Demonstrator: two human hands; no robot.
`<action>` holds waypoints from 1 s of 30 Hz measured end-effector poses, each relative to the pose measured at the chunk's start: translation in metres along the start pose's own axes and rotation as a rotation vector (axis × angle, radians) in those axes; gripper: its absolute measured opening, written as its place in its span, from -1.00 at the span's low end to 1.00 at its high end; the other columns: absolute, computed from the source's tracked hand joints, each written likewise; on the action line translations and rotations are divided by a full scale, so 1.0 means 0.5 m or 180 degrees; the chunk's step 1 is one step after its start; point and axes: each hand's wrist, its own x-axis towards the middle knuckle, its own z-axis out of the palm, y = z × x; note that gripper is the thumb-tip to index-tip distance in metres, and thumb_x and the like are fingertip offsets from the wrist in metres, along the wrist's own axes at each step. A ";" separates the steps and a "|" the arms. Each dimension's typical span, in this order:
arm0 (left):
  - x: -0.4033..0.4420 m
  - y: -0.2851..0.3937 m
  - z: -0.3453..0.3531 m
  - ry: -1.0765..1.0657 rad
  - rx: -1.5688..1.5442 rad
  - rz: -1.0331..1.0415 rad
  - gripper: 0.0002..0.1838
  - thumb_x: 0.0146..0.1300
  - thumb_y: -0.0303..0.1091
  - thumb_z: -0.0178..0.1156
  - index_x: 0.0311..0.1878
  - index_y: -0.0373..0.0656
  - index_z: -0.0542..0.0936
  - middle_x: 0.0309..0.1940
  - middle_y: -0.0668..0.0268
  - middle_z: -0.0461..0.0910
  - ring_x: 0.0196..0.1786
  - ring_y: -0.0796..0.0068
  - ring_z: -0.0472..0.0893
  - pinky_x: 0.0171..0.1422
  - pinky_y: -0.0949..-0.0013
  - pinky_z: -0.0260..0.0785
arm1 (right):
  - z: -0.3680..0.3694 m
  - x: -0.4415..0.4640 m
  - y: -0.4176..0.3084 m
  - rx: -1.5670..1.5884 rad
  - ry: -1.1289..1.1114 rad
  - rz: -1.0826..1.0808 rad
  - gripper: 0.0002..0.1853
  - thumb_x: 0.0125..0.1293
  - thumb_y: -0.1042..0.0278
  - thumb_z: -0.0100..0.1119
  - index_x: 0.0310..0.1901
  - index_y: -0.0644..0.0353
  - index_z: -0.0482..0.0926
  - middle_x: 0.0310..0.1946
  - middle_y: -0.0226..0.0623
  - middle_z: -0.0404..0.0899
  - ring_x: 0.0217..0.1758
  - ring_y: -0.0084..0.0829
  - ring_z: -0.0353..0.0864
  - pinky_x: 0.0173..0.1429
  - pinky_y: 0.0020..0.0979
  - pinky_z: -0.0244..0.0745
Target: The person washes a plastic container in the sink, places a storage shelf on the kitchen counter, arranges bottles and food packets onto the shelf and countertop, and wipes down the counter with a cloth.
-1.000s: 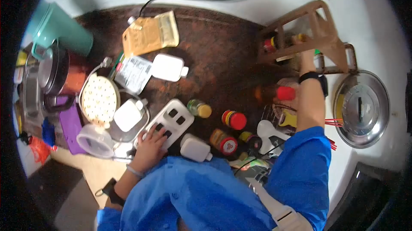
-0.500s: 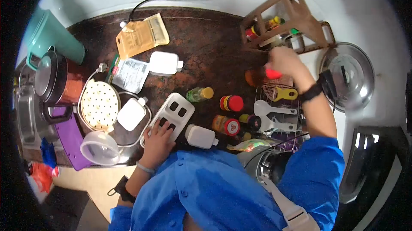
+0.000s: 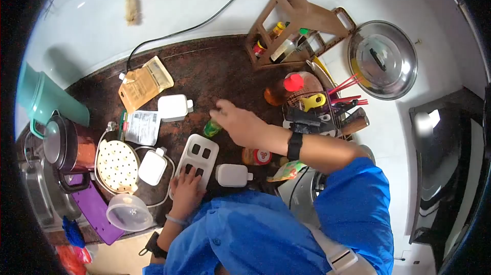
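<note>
My left hand (image 3: pixel 186 188) rests with fingers stretched over the near end of a white holder (image 3: pixel 208 144) with several square openings. My right hand (image 3: pixel 239 122) is over the middle of the counter, its fingers bent round the top of a small green bottle (image 3: pixel 211 128); the bottle's cap is hidden under the hand. Right of the holder lies a white lidded container (image 3: pixel 232 175). A jar with an orange-brown body and red lid (image 3: pixel 262 157) stands below my right forearm. A brown bottle with a red cap (image 3: pixel 293 83) stands beyond it.
A brown rack (image 3: pixel 302 9) with bottles stands at the back right, near a steel lid (image 3: pixel 382 60) and a utensil basket (image 3: pixel 335 104). On the left are a perforated cream plate (image 3: pixel 117 165), a clear bowl (image 3: pixel 129 212), a purple board (image 3: pixel 97 213) and a teal jug (image 3: pixel 56 98).
My right hand has moved left from the red-capped bottle by the rack to the green bottle. My left hand stays on the white holder. The camera view has shifted.
</note>
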 end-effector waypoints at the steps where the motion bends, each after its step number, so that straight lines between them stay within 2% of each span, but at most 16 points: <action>1: 0.000 0.000 0.001 0.0062 0.0033 0.0045 -0.40 -0.06 -0.19 0.40 0.12 -0.05 0.53 0.36 0.20 0.29 0.46 0.00 0.14 0.39 -0.22 -0.07 | -0.006 0.005 0.006 0.0025 -0.0007 -0.0032 -0.35 0.05 0.33 0.35 0.22 0.16 0.37 0.25 0.10 0.26 -0.01 0.12 0.58 0.02 -0.08 0.55; 3: -0.025 0.004 -0.002 0.0063 0.0069 -0.0051 -0.40 -0.06 -0.19 0.40 0.12 -0.05 0.53 0.36 0.20 0.29 0.45 0.00 0.16 0.38 -0.20 -0.05 | -0.030 0.019 0.006 -0.0090 -0.0149 0.1046 -0.31 0.04 0.31 0.37 0.25 0.13 0.35 0.28 0.07 0.23 0.01 0.15 0.56 0.02 -0.05 0.55; 5: -0.009 0.008 -0.012 -0.0018 0.0007 -0.0005 -0.41 -0.06 -0.20 0.39 0.12 -0.05 0.52 0.36 0.22 0.29 0.45 0.01 0.16 0.37 -0.19 -0.04 | 0.038 0.036 0.069 0.0073 0.0083 0.0712 -0.37 0.00 0.27 0.41 0.15 0.17 0.42 0.19 0.05 0.36 -0.02 0.09 0.59 0.00 -0.09 0.55; 7: -0.009 0.010 -0.010 -0.0034 0.0047 -0.0046 -0.41 -0.05 -0.21 0.39 0.13 -0.05 0.53 0.35 0.23 0.30 0.45 0.02 0.15 0.36 -0.19 -0.02 | 0.069 0.058 0.085 0.0906 0.0010 -0.0216 -0.49 0.00 0.22 0.41 -0.01 0.21 0.48 -0.02 -0.03 0.54 -0.08 -0.01 0.62 -0.07 -0.13 0.54; 8: -0.006 0.008 -0.008 -0.0023 0.0029 -0.0065 -0.42 -0.05 -0.22 0.39 0.13 -0.06 0.53 0.35 0.23 0.31 0.45 0.03 0.15 0.36 -0.19 -0.02 | 0.074 0.067 0.083 0.0927 0.0149 -0.0162 -0.57 0.00 0.16 0.41 -0.15 0.22 0.53 -0.28 -0.10 0.62 -0.17 -0.06 0.63 -0.12 -0.14 0.53; 9: -0.005 0.007 -0.006 -0.0020 0.0008 -0.0079 -0.42 -0.04 -0.22 0.38 0.13 -0.06 0.53 0.34 0.23 0.31 0.46 0.03 0.14 0.35 -0.20 -0.02 | 0.068 0.069 0.089 0.0938 0.0157 -0.0158 -0.57 0.00 0.16 0.41 -0.15 0.22 0.53 -0.28 -0.10 0.62 -0.17 -0.06 0.63 -0.12 -0.14 0.53; 13: -0.002 0.013 -0.019 -0.0043 -0.0131 -0.0111 -0.42 -0.03 -0.23 0.38 0.13 -0.07 0.52 0.34 0.22 0.31 0.46 0.04 0.14 0.36 -0.21 -0.04 | -0.090 0.089 0.154 0.0127 -0.0195 0.0815 -0.62 -0.09 0.07 0.40 -0.36 0.24 0.64 -0.38 0.02 0.64 -0.24 -0.03 0.65 -0.11 -0.12 0.57; 15: 0.003 0.009 -0.013 -0.0069 -0.0150 -0.0102 -0.41 -0.03 -0.23 0.38 0.15 -0.07 0.51 0.35 0.22 0.31 0.47 0.04 0.12 0.37 -0.23 -0.06 | -0.199 0.069 0.214 -0.0155 0.0096 0.1327 -0.58 -0.13 0.05 0.43 -0.35 0.25 0.68 -0.34 0.03 0.66 -0.21 -0.07 0.67 -0.11 -0.16 0.57; 16: 0.009 0.011 -0.014 -0.0065 -0.0160 -0.0095 -0.41 -0.03 -0.23 0.38 0.15 -0.07 0.51 0.35 0.22 0.31 0.47 0.04 0.12 0.37 -0.23 -0.06 | -0.243 0.055 0.260 -0.0440 0.0146 0.1542 -0.58 -0.12 0.05 0.42 -0.39 0.28 0.67 -0.45 0.00 0.65 -0.34 -0.12 0.67 -0.17 -0.20 0.58; 17: 0.012 0.015 -0.018 -0.0060 -0.0159 -0.0117 -0.40 -0.02 -0.22 0.38 0.15 -0.08 0.51 0.35 0.22 0.30 0.47 0.03 0.12 0.37 -0.24 -0.06 | -0.280 0.039 0.305 0.0053 0.0155 0.1984 -0.62 -0.11 0.12 0.44 -0.46 0.33 0.64 -0.59 -0.04 0.61 -0.51 -0.19 0.63 -0.29 -0.27 0.57; 19: 0.018 0.019 -0.021 -0.0073 -0.0155 -0.0127 -0.40 -0.02 -0.22 0.37 0.16 -0.08 0.50 0.35 0.22 0.30 0.47 0.03 0.11 0.37 -0.24 -0.06 | -0.314 0.020 0.449 0.0389 0.0359 0.2909 -0.78 0.01 0.49 0.41 -0.46 0.44 0.55 -0.59 -0.18 0.56 -0.60 -0.43 0.56 -0.59 -0.35 0.42; 21: 0.028 0.021 -0.020 -0.0092 -0.0157 -0.0158 -0.40 -0.01 -0.21 0.37 0.17 -0.08 0.49 0.36 0.21 0.29 0.47 0.02 0.11 0.37 -0.26 -0.06 | -0.325 0.005 0.561 0.0497 0.0646 0.3418 -0.87 0.07 0.55 0.35 -0.47 0.39 0.58 -0.59 -0.18 0.58 -0.61 -0.40 0.58 -0.59 -0.34 0.45; 25: 0.045 0.036 -0.038 -0.0359 -0.0012 -0.0390 -0.40 0.00 -0.20 0.37 0.17 -0.07 0.49 0.37 0.23 0.27 0.47 0.02 0.11 0.37 -0.28 -0.07 | -0.241 -0.015 0.843 0.0411 0.1065 0.3674 -0.86 0.07 0.50 0.38 -0.48 0.35 0.59 -0.59 -0.20 0.61 -0.57 -0.36 0.63 -0.53 -0.35 0.52; 28: 0.046 0.037 -0.036 -0.0412 -0.0058 -0.0422 -0.43 0.00 -0.22 0.36 0.14 -0.07 0.50 0.38 0.26 0.26 0.47 0.03 0.11 0.37 -0.31 -0.08 | -0.203 0.010 0.903 -0.0508 0.0957 0.4201 -0.66 -0.01 0.26 0.38 -0.21 0.28 0.67 -0.06 -0.04 0.64 0.05 -0.13 0.64 0.03 -0.21 0.57; 29: 0.050 0.037 -0.036 -0.0417 -0.0045 -0.0469 -0.43 0.00 -0.22 0.36 0.14 -0.07 0.50 0.38 0.26 0.26 0.47 0.03 0.11 0.37 -0.31 -0.08 | -0.180 0.014 0.969 -0.0479 0.0933 0.4168 -0.66 -0.01 0.26 0.38 -0.21 0.28 0.67 -0.06 -0.04 0.64 0.05 -0.13 0.64 0.03 -0.21 0.57; 30: 0.051 0.040 -0.038 -0.0467 -0.0018 -0.0499 -0.43 -0.01 -0.22 0.36 0.14 -0.07 0.50 0.38 0.26 0.27 0.47 0.04 0.12 0.37 -0.29 -0.07 | -0.153 0.006 1.030 -0.0169 0.1258 0.4010 -0.65 -0.05 0.19 0.44 -0.34 0.32 0.64 -0.23 -0.05 0.66 -0.19 -0.22 0.67 -0.18 -0.29 0.55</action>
